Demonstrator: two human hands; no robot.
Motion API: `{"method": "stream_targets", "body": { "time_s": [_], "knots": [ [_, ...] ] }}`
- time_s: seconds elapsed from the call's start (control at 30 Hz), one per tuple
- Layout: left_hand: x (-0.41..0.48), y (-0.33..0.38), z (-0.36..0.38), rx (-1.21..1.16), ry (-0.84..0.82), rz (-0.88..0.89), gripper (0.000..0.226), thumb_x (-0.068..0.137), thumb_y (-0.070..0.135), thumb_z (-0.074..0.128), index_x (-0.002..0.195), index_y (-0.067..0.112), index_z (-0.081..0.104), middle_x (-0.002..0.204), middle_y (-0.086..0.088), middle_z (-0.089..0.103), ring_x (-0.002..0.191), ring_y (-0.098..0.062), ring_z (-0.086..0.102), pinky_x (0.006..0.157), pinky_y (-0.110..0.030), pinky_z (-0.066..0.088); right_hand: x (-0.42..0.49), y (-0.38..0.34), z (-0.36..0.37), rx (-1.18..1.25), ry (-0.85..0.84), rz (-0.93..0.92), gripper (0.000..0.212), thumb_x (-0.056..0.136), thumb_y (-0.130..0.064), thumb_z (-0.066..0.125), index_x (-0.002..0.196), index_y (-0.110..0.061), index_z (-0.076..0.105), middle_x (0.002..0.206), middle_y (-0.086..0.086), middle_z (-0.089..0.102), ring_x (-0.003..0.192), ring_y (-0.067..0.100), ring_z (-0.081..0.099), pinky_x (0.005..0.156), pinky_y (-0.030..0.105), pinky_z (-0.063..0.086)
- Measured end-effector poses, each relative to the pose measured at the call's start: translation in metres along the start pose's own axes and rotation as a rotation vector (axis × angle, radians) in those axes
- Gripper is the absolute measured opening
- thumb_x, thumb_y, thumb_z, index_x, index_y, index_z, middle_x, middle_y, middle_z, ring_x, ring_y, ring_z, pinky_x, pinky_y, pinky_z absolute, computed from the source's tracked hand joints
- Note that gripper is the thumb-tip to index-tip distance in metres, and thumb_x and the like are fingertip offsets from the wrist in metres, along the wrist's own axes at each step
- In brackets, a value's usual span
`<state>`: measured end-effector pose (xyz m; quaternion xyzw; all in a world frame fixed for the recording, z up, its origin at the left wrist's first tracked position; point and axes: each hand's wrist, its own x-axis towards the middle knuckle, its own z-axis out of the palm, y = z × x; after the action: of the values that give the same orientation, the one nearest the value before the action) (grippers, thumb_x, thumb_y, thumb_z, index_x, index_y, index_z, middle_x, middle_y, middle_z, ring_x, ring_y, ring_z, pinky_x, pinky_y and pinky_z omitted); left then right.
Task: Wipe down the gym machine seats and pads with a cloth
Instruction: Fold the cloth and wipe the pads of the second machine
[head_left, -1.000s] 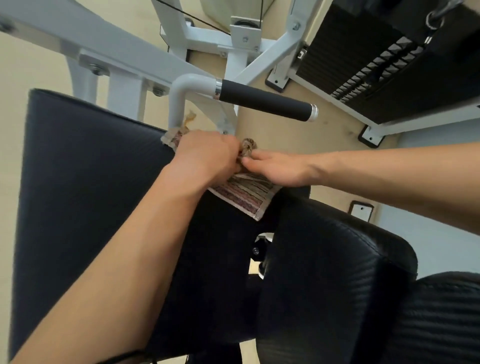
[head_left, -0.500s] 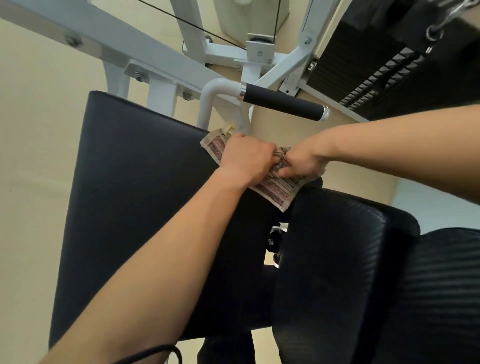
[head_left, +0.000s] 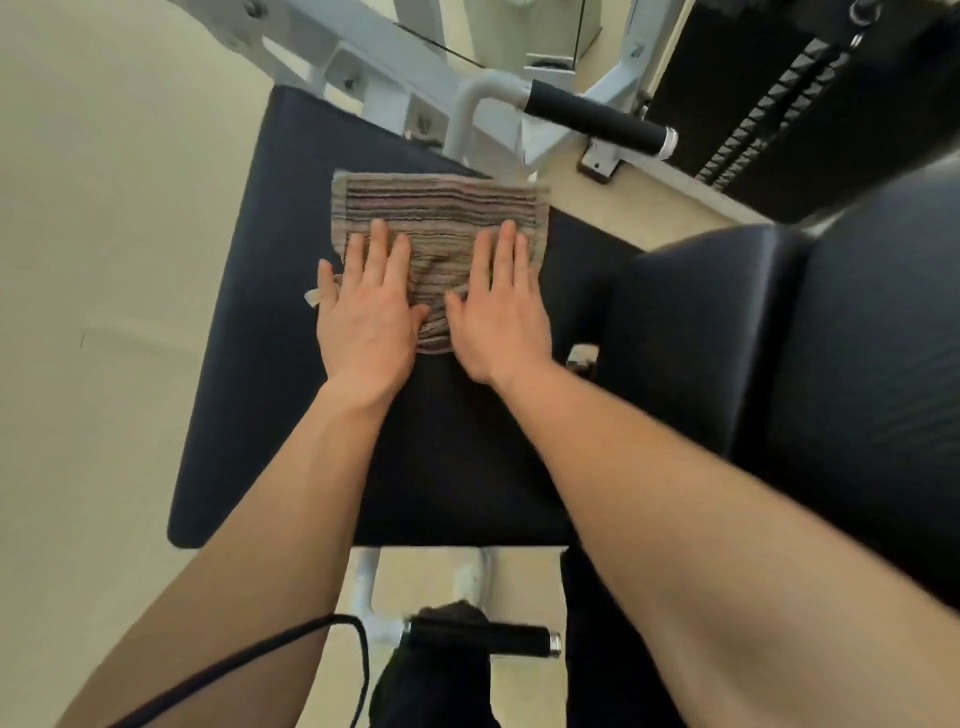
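Note:
A striped cloth (head_left: 441, 208) lies spread flat on the far half of a black flat pad (head_left: 260, 364) of the gym machine. My left hand (head_left: 371, 306) and my right hand (head_left: 498, 306) rest palm down side by side on the cloth's near part, fingers stretched out and slightly apart. The cloth bunches into a few folds between the two hands. Neither hand curls around it. A second black padded seat (head_left: 779, 338) with a textured surface stands right of the flat pad.
The white metal frame (head_left: 374, 57) rises behind the pad, with a black foam handle (head_left: 597, 119) at upper right. A black weight stack (head_left: 779, 93) is at far right. Another black handle (head_left: 483, 642) sits below the pad. A black cable (head_left: 234, 670) crosses my left forearm.
Both hands were pinching the bunched cloth at the pad's far right corner. Now the cloth is spread flat on the pad, with both palms laid open on it, nearer the pad's middle.

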<state>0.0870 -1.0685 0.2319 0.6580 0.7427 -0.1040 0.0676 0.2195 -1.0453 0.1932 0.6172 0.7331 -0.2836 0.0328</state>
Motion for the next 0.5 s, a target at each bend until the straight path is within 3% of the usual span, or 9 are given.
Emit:
{"method": "stream_targets", "body": {
  "time_s": [0.23,0.4,0.5],
  "knots": [
    [-0.138,-0.021,0.045,0.088,-0.093,0.146,0.083,0.099,0.045,0.051,0.160,0.012,0.007,0.168,-0.014,0.001,0.155,-0.033,0.003,0.123,-0.052,0.006,-0.174,-0.031,0.118,0.132,0.108,0.164,0.075,0.103,-0.045,0.030,0.159,-0.005,-0.001,0.167,0.021,-0.007,0.155,0.034,-0.006,0.126,0.047,0.007],
    [-0.214,-0.021,0.086,0.168,-0.104,0.411,0.074,0.104,0.050,0.028,0.160,0.008,0.003,0.167,-0.018,-0.002,0.155,-0.036,-0.003,0.123,-0.053,0.002,-0.258,-0.014,0.169,0.127,0.117,0.306,0.078,0.103,-0.047,0.030,0.159,-0.004,-0.004,0.166,0.020,-0.010,0.156,0.032,-0.006,0.126,0.047,0.016],
    [-0.212,0.008,0.103,0.173,-0.071,0.447,0.078,0.103,0.058,0.018,0.160,0.007,0.005,0.168,-0.018,-0.002,0.155,-0.036,-0.004,0.125,-0.053,0.001,-0.266,0.013,0.182,0.146,0.151,0.353,0.076,0.103,-0.048,0.023,0.159,-0.005,-0.005,0.168,0.016,-0.008,0.156,0.028,-0.003,0.126,0.045,0.015]
  ]
}}
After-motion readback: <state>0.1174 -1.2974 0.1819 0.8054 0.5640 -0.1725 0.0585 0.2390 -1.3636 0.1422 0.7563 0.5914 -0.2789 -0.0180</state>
